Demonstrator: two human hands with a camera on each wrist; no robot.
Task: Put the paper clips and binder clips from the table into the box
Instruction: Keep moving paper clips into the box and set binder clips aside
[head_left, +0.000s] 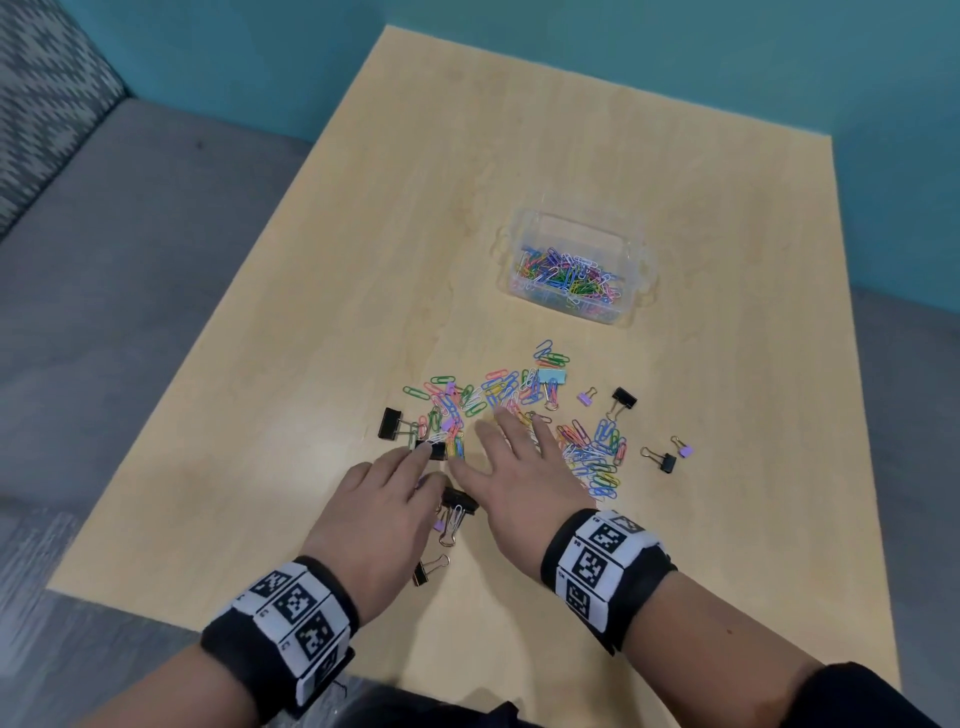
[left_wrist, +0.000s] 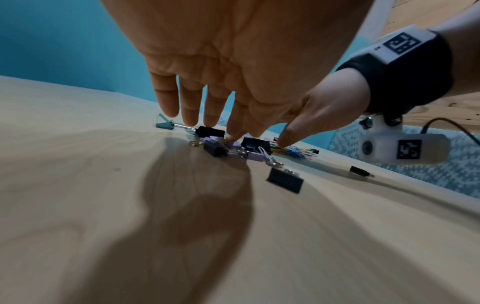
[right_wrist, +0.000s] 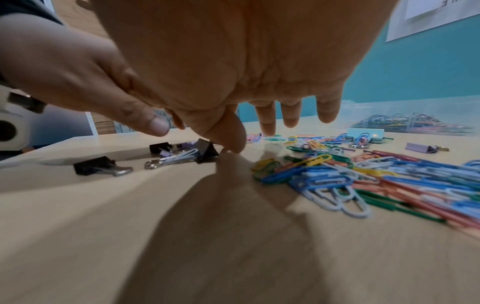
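A clear, lidless plastic box is seen on the pale wood-grain worktop, and it is already partly filled with coloured paper clips. The rest of the task's things lie on the near side of the box: a loose scatter of coloured wire paper clips, with black binder clips, small lilac ones and one pale blue binder clip mixed in or lying at its fringes.

Both hands are held low over the near edge of that scatter, palms down. The left hand is spread flat with straight fingers, whose tips reach a black binder clip at the edge of the scatter nearer the person; nothing is gripped. The right hand is likewise wide and flat, its fingers lying over the paper clips and its thumb down on the worktop beside a black binder clip with white paper clips tangled in its handles. Whether the fingertips press the clips or only hover cannot be told.

The task is judged to be partway done, with a gathering step in hand: the two flat hands appear set to rake the loose pieces together. For the next move, the hands would need to be drawn toward each other so that a heap is bunched between them, then closed round it and carried away from the person to the box. The outlying binder clips, further along the scatter on the right hand's side, would be left for a later pass.
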